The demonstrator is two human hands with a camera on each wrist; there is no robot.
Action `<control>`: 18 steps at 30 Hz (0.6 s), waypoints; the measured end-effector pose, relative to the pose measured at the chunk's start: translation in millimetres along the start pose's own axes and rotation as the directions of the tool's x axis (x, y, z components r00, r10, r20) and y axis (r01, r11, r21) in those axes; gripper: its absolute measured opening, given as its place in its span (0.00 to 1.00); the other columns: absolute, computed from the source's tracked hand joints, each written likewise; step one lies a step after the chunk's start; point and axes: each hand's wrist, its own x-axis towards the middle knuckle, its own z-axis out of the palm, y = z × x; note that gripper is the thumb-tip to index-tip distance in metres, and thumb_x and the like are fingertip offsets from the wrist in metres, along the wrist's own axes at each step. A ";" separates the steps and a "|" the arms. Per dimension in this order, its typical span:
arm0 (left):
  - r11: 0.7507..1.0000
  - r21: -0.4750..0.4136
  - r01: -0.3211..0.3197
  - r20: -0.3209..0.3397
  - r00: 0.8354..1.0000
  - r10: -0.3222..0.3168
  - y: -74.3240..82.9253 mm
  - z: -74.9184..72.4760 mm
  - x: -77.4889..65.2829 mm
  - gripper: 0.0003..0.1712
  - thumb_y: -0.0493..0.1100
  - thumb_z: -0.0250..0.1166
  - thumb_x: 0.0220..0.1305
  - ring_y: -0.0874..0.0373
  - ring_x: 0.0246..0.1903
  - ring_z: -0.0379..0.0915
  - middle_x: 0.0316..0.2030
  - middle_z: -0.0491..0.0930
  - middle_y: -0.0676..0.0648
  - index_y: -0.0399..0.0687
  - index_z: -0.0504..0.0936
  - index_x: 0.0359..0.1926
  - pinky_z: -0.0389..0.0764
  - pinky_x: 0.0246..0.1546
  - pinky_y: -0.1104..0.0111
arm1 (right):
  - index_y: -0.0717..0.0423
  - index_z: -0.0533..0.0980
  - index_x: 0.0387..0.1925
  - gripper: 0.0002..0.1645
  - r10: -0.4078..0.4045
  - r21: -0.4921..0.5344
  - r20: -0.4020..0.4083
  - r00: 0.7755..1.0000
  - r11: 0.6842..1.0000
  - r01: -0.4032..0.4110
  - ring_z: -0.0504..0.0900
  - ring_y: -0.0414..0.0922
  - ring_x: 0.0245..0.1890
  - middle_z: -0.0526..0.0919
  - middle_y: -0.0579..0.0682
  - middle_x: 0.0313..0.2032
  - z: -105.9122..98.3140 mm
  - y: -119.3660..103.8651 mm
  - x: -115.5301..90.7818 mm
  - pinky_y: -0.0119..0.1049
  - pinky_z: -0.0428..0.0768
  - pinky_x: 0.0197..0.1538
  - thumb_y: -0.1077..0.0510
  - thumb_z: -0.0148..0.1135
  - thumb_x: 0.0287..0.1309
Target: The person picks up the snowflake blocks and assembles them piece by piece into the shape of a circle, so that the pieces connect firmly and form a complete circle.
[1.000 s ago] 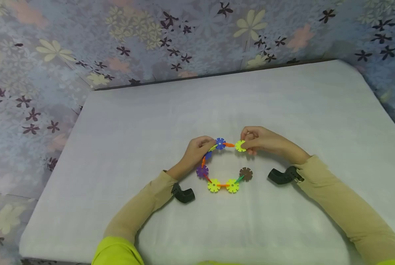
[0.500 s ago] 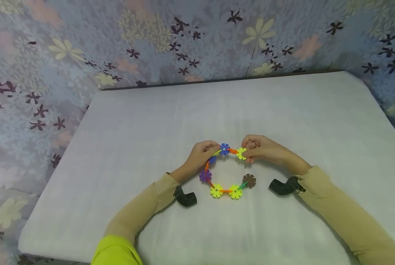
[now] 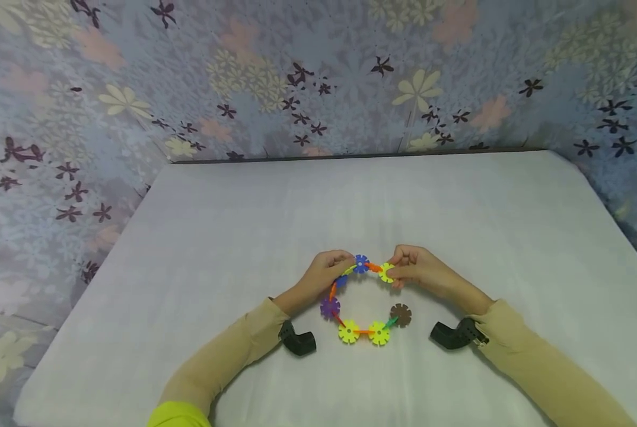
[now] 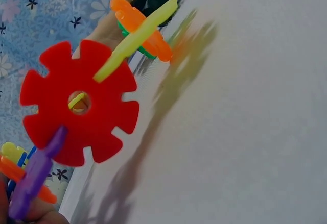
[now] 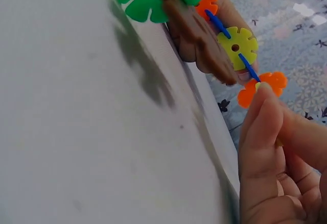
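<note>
A chain of notched plastic discs curves into a nearly closed ring in the head view. My left hand (image 3: 326, 274) pinches it at the upper left, beside a blue disc (image 3: 361, 264). With thumb and fingertips, my right hand (image 3: 420, 271) pinches the yellow disc (image 3: 386, 273) at one end; an orange disc (image 5: 276, 83) adjoins it in the right wrist view. The other end is a brown disc (image 3: 401, 315), with a gap between the two ends. A purple disc (image 3: 330, 308) and a yellow-green disc (image 3: 349, 332) lie along the ring. Close in the left wrist view stands a red disc (image 4: 79, 104).
The ring is over a table (image 3: 244, 219) with a white cover. A flower-patterned wall (image 3: 340, 53) runs behind the table's far edge. Black curved wrist mounts (image 3: 299, 341) stick out from both sleeves, close to the cover.
The head view has tilted, so table, hands and ring appear lower. My right hand has brought the yellow end disc slightly nearer the blue disc. Both hands keep their hold.
</note>
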 end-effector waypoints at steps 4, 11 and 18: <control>0.999 0.021 -0.029 0.027 0.999 0.029 13.1 -1.9 -5.9 0.12 0.35 0.53 0.64 0.64 0.16 0.52 0.13 0.60 0.54 0.27 0.77 0.37 0.61 0.24 0.73 | 0.64 0.69 0.30 0.05 0.005 0.002 -0.008 1.000 1.000 -0.005 0.77 0.42 0.21 0.79 0.51 0.24 2.8 1.9 1.8 0.35 0.77 0.29 0.66 0.58 0.55; 0.999 0.047 -0.027 0.020 0.999 0.026 14.6 -0.8 -7.6 0.12 0.36 0.52 0.65 0.66 0.17 0.53 0.15 0.62 0.54 0.29 0.77 0.36 0.62 0.26 0.73 | 0.63 0.69 0.31 0.05 -0.011 -0.003 -0.048 0.999 1.000 0.011 0.78 0.41 0.22 0.79 0.51 0.25 8.4 2.1 0.9 0.34 0.77 0.29 0.67 0.58 0.55; 0.999 0.020 0.030 0.051 0.998 -0.031 13.8 -4.1 -5.6 0.12 0.38 0.52 0.65 0.65 0.14 0.51 0.13 0.58 0.55 0.31 0.76 0.33 0.60 0.23 0.73 | 0.71 0.68 0.41 0.13 0.009 -0.091 -0.096 0.995 0.996 -0.018 0.78 0.44 0.27 0.77 0.55 0.32 8.6 -6.9 1.6 0.37 0.77 0.33 0.66 0.56 0.56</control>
